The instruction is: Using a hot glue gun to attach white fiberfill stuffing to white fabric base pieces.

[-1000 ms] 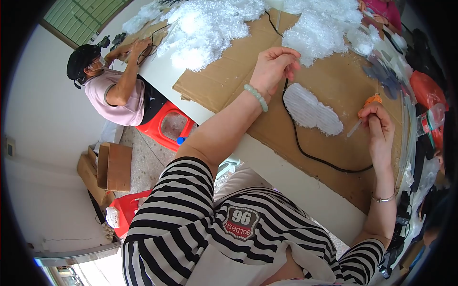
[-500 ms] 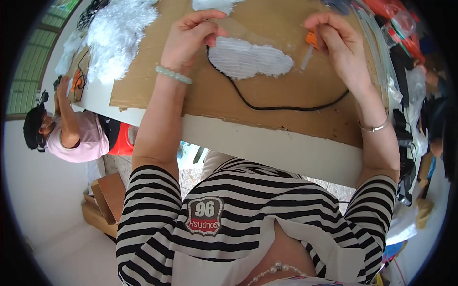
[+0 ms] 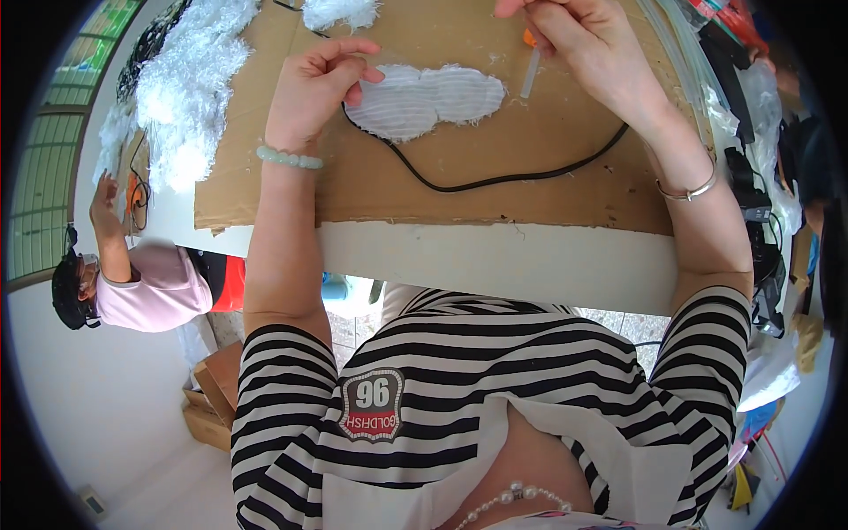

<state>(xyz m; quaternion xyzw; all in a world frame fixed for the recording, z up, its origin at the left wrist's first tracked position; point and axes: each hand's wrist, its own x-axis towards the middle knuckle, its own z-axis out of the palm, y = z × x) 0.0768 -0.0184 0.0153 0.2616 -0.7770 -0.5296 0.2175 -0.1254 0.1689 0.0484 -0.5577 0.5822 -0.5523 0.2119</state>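
Note:
My left hand [image 3: 322, 84] is over the left end of a white, ribbed, fluffy-edged cloth piece [image 3: 433, 95]. Its thumb and forefinger are pinched together; whatever they hold is too small to make out. At the top edge my right hand [image 3: 579, 44] is closed too, fingers curled, partly cut off by the frame, and its contents are hidden. Just beneath its fingers shows an orange part [image 3: 530, 37] with a translucent stick [image 3: 530, 72] pointing toward me. A black cord [image 3: 468, 188] curves from below my left hand to near my right wrist.
Brown cardboard [image 3: 265, 190] covers the white table [image 3: 495, 265]. White fluffy material [image 3: 190, 106] is heaped at the left, with a smaller tuft [image 3: 340, 12] at the top. Clear plastic and black gear [image 3: 755, 238] crowd the right side. A person in pink [image 3: 150, 287] sits at the far left.
The whole view has shifted and turned a little. My right hand has moved farther from me, toward the top edge. My left hand stays pinched near the cloth. The other person's arm is raised differently.

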